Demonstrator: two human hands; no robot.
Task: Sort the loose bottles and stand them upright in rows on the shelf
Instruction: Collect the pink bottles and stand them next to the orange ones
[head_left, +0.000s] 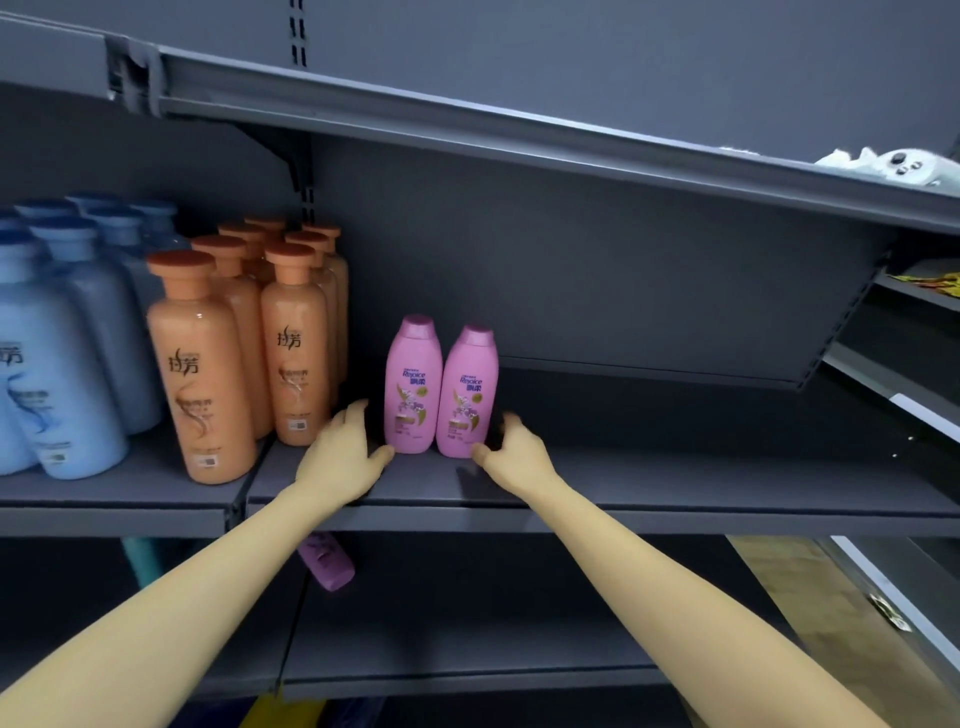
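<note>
Two pink bottles stand upright side by side on the grey shelf (675, 488), the left one (413, 384) and the right one (467, 395) touching. My left hand (345, 452) lies just left of the left bottle, fingers relaxed, thumb near the bottle's base. My right hand (511, 449) sits just right of the right bottle, fingers loosely spread beside it. Neither hand grips a bottle. A purple bottle (327, 564) lies tilted on the shelf below, partly hidden by my left forearm.
Several orange bottles (208, 364) stand in rows left of the pink ones, with several blue bottles (57, 364) further left. A white plush toy (893, 166) lies on the upper shelf at right. The shelf right of the pink bottles is bare.
</note>
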